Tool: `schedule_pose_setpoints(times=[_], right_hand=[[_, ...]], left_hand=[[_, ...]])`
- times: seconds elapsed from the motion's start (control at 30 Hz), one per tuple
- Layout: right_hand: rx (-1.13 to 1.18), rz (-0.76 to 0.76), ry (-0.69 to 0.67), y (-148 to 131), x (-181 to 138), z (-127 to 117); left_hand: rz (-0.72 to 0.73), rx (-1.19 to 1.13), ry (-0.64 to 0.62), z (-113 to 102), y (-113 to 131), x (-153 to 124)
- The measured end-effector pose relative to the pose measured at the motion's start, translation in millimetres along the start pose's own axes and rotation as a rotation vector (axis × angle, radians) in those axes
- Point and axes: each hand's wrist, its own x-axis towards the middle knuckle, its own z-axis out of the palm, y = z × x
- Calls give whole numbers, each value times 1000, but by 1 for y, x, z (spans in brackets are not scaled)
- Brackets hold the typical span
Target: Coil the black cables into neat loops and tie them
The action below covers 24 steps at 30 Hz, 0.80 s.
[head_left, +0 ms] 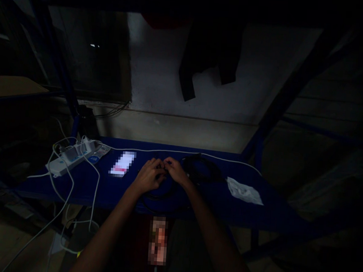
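In dim light, my left hand (150, 176) and my right hand (175, 170) come together over the blue shelf (208, 203). The fingers of both are curled closed on a black cable (156, 197), whose loops hang below them toward the shelf's front edge. Exactly where each fingertip grips is too dark to see. Just right of my right hand lies a coil of black cable (202, 167). A lit phone (122, 164) rests left of my left hand.
A white power strip (66, 161) with plugs and trailing white cords sits on the left. A crumpled plastic bag (244, 191) lies on the right. Another lit screen (158, 241) is at my lap. Blue frame posts (258, 157) flank the shelf, and dark clothing (209, 51) hangs behind.
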Motion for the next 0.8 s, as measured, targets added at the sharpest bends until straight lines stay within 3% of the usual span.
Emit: schedule_pose_setpoints(times=[0.3,0.8], right_hand=[[-10,12,9,7,4,-2],[-98,-88,-24,-7,-6,-1]], left_hand=[[30,-50,27,0,-3,-1],[-204,-324,74,6,-11,0]])
